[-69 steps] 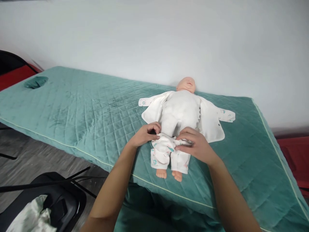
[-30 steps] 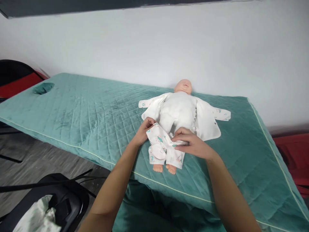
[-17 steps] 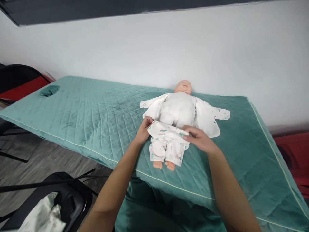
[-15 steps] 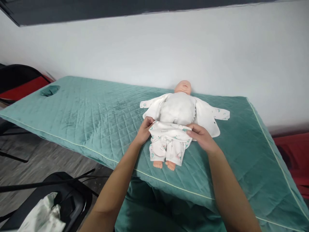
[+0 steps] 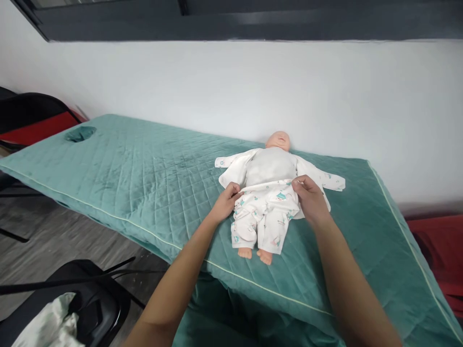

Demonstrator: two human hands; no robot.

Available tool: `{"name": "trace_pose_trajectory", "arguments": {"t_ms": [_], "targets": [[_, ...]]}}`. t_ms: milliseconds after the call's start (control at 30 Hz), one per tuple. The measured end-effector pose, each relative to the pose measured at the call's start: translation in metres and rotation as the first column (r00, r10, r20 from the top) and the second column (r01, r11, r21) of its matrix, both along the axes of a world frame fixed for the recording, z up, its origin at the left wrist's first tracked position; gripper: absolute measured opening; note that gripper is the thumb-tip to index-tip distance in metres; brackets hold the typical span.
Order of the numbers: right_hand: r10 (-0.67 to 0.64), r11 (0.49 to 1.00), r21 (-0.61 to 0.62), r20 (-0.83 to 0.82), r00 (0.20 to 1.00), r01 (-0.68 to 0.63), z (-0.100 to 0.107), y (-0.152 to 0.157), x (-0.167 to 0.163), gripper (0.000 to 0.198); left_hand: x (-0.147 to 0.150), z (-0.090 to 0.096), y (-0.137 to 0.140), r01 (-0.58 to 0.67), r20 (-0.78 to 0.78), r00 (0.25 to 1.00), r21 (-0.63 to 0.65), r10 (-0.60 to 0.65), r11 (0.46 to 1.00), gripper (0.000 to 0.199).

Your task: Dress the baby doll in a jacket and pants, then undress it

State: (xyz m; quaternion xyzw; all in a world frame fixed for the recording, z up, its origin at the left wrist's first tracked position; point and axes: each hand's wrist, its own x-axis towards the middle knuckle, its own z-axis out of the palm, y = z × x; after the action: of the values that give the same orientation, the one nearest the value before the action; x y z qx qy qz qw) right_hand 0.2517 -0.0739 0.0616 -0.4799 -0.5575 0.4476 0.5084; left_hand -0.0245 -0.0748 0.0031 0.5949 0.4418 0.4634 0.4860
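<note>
A baby doll [image 5: 279, 140] lies on its back on the green quilted bed cover, head toward the wall and bare feet toward me. Printed white baby pants [image 5: 265, 212] cover its legs and reach up over its lower belly. My left hand [image 5: 227, 201] pinches the waistband on the left side. On the right side, my right hand [image 5: 310, 196] grips the same waistband, with its fingers closed. The doll's white jacket [image 5: 237, 165] is spread open at both sides, sleeves stretched outward. Pale cloth covers the belly between its halves.
The green massage bed [image 5: 137, 164] runs along a white wall, with a face hole [image 5: 80, 134] at its far left. A black chair [image 5: 90, 299] holding crumpled cloth [image 5: 48, 324] stands at lower left. Red seats show at the left and right.
Both hands have drawn the waistband up toward the doll's chest, and the fold at the top of the pants has flattened out. The view has tilted slightly upward.
</note>
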Motion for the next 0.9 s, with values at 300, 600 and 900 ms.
{"name": "trace_pose_trajectory", "arguments": {"t_ms": [300,600,900], "targets": [[0.036,0.998,-0.057,0.105,0.994,-0.03,0.023,0.03,-0.001,0.03,0.001,0.003,-0.002,-0.021,-0.092,0.995,0.014,0.023,1.0,0.024],[0.178,0.982,-0.087,0.154,0.972,-0.166,0.002,0.015,-0.008,0.029,0.004,0.005,-0.009,-0.159,-0.107,0.978,0.159,0.177,0.974,0.015],[0.414,0.908,-0.045,0.241,0.878,-0.416,0.008,0.012,0.008,0.032,0.015,0.031,0.005,-0.017,-0.275,0.951,0.409,0.141,0.912,0.018]]}}
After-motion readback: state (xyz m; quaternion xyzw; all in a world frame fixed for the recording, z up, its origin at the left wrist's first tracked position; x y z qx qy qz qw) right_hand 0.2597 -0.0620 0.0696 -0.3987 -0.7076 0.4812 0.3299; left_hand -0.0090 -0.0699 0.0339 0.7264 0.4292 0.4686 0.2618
